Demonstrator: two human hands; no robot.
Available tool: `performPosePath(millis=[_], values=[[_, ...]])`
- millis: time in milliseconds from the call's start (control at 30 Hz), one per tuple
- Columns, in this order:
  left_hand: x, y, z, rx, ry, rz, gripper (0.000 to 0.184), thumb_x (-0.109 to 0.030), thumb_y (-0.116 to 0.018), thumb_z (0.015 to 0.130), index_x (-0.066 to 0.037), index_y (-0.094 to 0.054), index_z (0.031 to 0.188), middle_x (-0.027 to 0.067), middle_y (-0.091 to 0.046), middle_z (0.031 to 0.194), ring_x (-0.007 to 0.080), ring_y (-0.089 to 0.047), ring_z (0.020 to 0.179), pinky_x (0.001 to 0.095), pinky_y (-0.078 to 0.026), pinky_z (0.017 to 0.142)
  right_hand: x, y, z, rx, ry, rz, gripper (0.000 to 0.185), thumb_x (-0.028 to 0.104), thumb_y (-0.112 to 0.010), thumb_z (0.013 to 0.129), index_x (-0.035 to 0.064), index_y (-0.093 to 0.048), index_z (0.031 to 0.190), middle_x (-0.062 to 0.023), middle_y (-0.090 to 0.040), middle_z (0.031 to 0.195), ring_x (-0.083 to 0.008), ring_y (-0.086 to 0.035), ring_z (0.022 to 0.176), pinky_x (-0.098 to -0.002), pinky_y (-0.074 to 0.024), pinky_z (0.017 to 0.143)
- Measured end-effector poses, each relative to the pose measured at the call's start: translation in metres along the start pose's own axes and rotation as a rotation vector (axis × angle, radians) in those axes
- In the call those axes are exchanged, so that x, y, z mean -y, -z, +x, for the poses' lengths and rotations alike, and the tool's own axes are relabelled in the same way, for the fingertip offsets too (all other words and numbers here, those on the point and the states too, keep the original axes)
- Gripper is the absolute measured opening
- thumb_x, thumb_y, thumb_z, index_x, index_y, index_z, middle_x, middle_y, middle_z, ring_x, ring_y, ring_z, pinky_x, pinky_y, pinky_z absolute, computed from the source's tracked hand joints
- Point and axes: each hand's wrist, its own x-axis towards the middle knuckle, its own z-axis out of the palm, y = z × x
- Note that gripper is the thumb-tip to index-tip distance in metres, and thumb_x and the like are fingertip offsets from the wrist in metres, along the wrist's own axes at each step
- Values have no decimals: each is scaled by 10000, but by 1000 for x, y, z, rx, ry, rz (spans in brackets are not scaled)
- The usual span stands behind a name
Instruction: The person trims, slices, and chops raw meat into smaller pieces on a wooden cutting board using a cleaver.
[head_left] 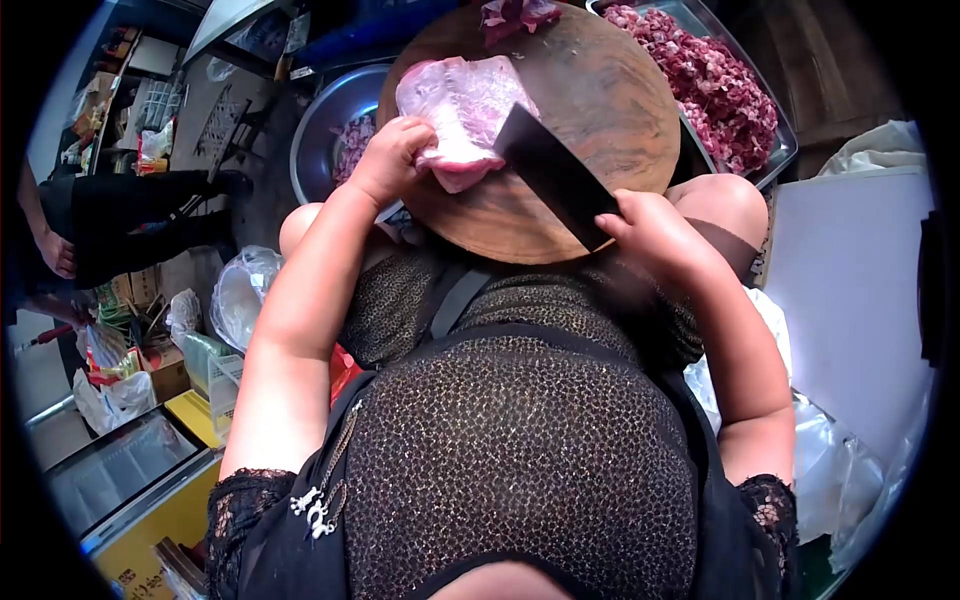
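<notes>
A large slab of pink meat point(465, 105) lies on the left part of a round wooden board point(610, 110). My left hand point(395, 158) grips the slab's near left edge, fingers curled over it. In my right hand point(645, 228) is the handle end of a wide dark cleaver point(555, 175), its blade slanting up and left across the board. The blade's far end is beside the slab's right edge; whether they touch I cannot tell. A smaller dark red piece of meat point(518, 15) sits at the board's far edge.
Cut meat fills a metal tray point(785, 135) at the far right. A metal bowl point(312, 140) with meat pieces stands left of the board. Another person point(110, 220) is at the left. A white surface point(850, 270) and plastic bags point(835, 470) lie on the right.
</notes>
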Motion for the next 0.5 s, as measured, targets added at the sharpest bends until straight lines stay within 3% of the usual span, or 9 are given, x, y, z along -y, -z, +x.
performPosePath(millis=[33,67,133,167,333,400,467,500], values=[[0,1,-4,10,11,-8,167,-8,-673,702,-69,-595,837,105,-629,876,328,-613,891,381,-491,809,-5,-5,-4,-73,16,148,250,196,-609,947,-53,-591,972,-153,-645,741,-241,-635,678,-389,-491,638],[-1,1,-8,12,16,-4,167,-8,-673,702,-69,-595,837,105,-629,876,328,-613,891,381,-491,809,-5,-8,-3,-69,20,149,250,196,-609,947,-53,-591,972,-153,-645,741,-241,-635,678,-389,-491,638],[-11,4,-10,45,-9,8,160,-23,-680,705,-74,-593,830,106,-622,866,332,-610,869,381,-493,789,6,-10,2,-116,1,413,283,232,-598,946,-51,-577,945,-124,-583,619,-221,-581,494,-372,-475,506],[-15,4,-11,24,-24,9,157,-39,-689,704,-79,-589,818,106,-617,855,333,-607,848,381,-496,767,9,-13,11,-163,80,383,281,233,-596,945,-47,-575,958,-130,-588,619,-218,-577,474,-367,-476,489],[-22,0,-8,-21,-14,6,183,-56,-681,665,-90,-576,811,98,-605,844,319,-609,876,405,-492,810,54,-30,63,-188,135,352,274,220,-567,953,-54,-574,944,-165,-621,647,-253,-633,526,-402,-526,530],[-24,-4,-7,-22,-13,28,183,-70,-694,659,-93,-583,803,97,-611,859,318,-609,877,407,-492,802,56,-46,97,-268,171,202,263,205,-553,941,-50,-611,966,-261,-659,761,-410,-663,711,-490,-533,685],[-32,-2,-4,98,12,4,231,-86,-742,654,-69,-582,820,120,-604,842,339,-596,872,413,-491,787,71,-48,105,-317,193,136,265,212,-552,934,-42,-626,956,-283,-660,808,-449,-651,789,-519,-516,750],[-37,8,2,232,87,-79,227,-93,-754,683,-64,-599,846,99,-609,833,296,-608,854,393,-495,773,73,-49,107,-308,200,129,265,212,-552,934,-42,-626,956,-283,-660,808,-449,-651,789,-519,-516,750]])
